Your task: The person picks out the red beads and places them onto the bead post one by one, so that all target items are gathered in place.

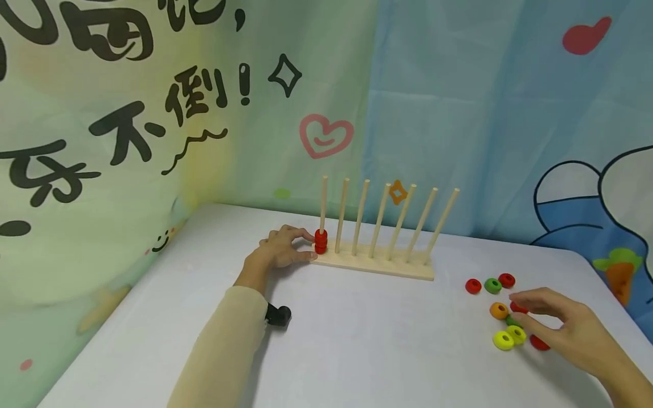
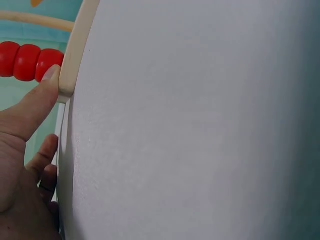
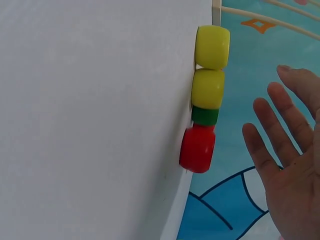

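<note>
1. left hand [image 1: 278, 247]: placed at the left end of a wooden rack [image 1: 382, 266]. thumb and forefinger are curved about that end and hold it; in the left wrist view the thumb tip touches the lowest red bead and the base. the remaining fingers are loosely bent.
2. wooden rack: standing towards the back of the white table [image 1: 377, 340], seven upright pegs fixed in one flat base.
3. red beads [image 1: 321, 242]: stacked on the leftmost peg, resting at its foot; three are counted in the left wrist view.
4. right hand [image 1: 566, 326]: poised above the loose beads at the right side of the table, thumb and fingers spread apart, with a gap between hand and beads in the right wrist view.
5. loose beads, right of the rack and well apart from it: a red bead [image 1: 473, 286], a green bead [image 1: 492, 285] and another red one in the back row; an orange bead [image 1: 499, 310] nearer; two yellow beads [image 1: 503, 340] side by side at the front; further red and green ones partly hidden by the right hand.
6. surroundings: beige sleeve [image 1: 224, 345] on the left arm, black fitting [image 1: 278, 316] at that wrist; printed backdrop [image 1: 433, 113] behind the table.
</note>
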Demonstrator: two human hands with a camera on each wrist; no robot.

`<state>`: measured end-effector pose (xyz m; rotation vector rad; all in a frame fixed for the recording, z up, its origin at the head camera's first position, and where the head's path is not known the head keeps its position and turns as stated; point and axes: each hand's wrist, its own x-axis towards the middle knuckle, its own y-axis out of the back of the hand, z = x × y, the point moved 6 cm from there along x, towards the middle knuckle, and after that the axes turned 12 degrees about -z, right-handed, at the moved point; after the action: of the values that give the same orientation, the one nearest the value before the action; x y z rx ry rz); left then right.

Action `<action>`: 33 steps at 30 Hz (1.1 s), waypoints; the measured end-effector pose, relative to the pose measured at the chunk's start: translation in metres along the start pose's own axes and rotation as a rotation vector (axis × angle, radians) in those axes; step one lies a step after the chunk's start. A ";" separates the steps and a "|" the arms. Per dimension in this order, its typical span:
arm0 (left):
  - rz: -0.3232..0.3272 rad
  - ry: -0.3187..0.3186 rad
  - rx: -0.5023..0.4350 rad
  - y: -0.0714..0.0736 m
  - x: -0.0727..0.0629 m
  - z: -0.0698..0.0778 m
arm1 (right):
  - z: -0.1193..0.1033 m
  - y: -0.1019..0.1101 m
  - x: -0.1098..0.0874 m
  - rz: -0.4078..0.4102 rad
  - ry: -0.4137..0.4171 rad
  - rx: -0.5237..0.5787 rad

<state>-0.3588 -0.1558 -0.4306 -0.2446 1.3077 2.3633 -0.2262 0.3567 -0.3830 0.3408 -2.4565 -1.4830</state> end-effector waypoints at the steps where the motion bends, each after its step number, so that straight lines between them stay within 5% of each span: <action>1: 0.005 -0.001 0.003 0.001 0.000 0.000 | 0.002 -0.001 0.000 -0.004 -0.008 -0.005; 12: -0.002 0.008 0.014 0.004 -0.004 0.002 | 0.011 0.001 -0.008 -0.012 -0.024 -0.029; 33: -0.020 0.009 -0.002 0.002 -0.001 0.001 | 0.050 -0.003 -0.024 -0.264 -0.212 -0.005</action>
<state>-0.3586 -0.1557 -0.4282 -0.2684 1.3015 2.3493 -0.2204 0.4045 -0.4109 0.5525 -2.6546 -1.7089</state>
